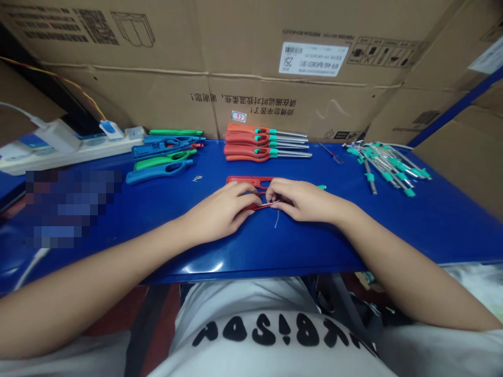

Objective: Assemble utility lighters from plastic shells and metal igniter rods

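My left hand (220, 209) rests on the table with curled fingers, gripping a red lighter casing (261, 206) partly hidden under them. Opposite it, my right hand (298, 199) pinches a thin pale wire (277, 217) against the casing's near edge; its loose end hangs toward me. Just behind both hands lies another red casing piece (245, 181), its right part covered by my right hand. A small green tip (322, 187) pokes out beyond the right hand; what it belongs to is hidden.
Several red lighters with metal tubes (247, 152) are stacked at the back. Blue and green casings (161, 172) lie left, beside a power strip (90, 149). Metal tubes with green ends (387, 165) are piled right, near a small screwdriver (334, 155). Cardboard (243, 52) walls the blue table (338, 251).
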The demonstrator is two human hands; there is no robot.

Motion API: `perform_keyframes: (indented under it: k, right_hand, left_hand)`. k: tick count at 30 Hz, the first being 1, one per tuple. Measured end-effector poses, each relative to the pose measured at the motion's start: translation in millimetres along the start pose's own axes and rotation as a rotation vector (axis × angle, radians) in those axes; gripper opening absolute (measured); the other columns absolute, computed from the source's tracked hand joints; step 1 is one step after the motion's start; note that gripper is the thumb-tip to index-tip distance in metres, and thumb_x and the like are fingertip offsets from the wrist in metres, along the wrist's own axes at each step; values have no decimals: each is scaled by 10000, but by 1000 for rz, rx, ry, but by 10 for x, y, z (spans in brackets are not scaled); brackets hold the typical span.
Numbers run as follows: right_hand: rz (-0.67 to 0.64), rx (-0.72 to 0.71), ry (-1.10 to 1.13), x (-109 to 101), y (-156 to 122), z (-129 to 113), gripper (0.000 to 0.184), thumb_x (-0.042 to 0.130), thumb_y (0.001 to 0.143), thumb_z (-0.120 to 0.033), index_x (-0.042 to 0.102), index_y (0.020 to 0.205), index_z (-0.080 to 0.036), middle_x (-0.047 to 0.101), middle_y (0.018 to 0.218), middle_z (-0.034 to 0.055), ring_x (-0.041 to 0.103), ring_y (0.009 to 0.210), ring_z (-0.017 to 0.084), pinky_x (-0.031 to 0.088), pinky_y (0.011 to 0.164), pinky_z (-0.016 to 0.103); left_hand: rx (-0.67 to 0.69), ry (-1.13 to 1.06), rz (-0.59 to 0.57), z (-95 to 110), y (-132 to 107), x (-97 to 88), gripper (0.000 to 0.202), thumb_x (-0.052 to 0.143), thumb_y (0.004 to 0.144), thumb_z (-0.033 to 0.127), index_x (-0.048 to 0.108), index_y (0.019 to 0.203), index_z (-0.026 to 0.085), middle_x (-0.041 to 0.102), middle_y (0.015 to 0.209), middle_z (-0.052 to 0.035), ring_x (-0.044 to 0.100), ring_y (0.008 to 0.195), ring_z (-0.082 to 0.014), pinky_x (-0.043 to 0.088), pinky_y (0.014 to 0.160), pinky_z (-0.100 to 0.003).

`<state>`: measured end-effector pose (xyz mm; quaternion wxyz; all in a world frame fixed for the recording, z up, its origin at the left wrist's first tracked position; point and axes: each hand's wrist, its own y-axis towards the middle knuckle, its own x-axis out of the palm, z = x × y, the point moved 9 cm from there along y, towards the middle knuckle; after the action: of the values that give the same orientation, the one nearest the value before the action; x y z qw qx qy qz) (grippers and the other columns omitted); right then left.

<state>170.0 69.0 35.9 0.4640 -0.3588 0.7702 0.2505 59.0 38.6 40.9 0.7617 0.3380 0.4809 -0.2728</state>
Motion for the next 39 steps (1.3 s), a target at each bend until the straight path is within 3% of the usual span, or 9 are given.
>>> perform_keyframes:
  k: [7, 17, 28, 39]
  right_hand:
    - [10, 0, 16, -18, -2, -5, 112, 576, 929, -154, 594, 1033, -191, 653, 948, 40, 576, 796, 167, 403, 714, 265]
    - [25, -46, -25, -29, -12, 29, 85, 595, 925, -159, 620, 1003, -183, 648, 1022, 49, 568, 782, 148, 409, 696, 257]
    - [42, -53, -140, -89, -25, -16, 80, 636, 915, -175, 694, 968, -183, 697, 1050, 61, 643, 866, 182, 423, 713, 274]
    - [21, -59, -77, -111, -40, -8, 125, 670, 883, -169, 707, 1003, -178, 712, 1019, 56, 632, 812, 159, 430, 695, 257]
  left_hand:
    - [11, -3, 14, -8, 4, -13, 202, 517, 998, 184, 676, 1122, 182, 635, 1242, -117, 595, 1200, -264, 490, 1050, -431]
    - [28, 62, 30, -1, -15, -27, 244, 520, 1010, 219, 736, 1122, 199, 660, 1234, -105, 632, 1154, -261, 534, 1002, -425]
    - [51, 196, 55, 57, -38, -43, 304, 489, 1042, 302, 778, 1103, 232, 687, 1237, -90, 668, 1106, -264, 575, 930, -404]
    - [25, 254, 76, 39, -48, -62, 280, 519, 1028, 287, 763, 1165, 263, 702, 1255, -59, 695, 1089, -247, 588, 892, -365]
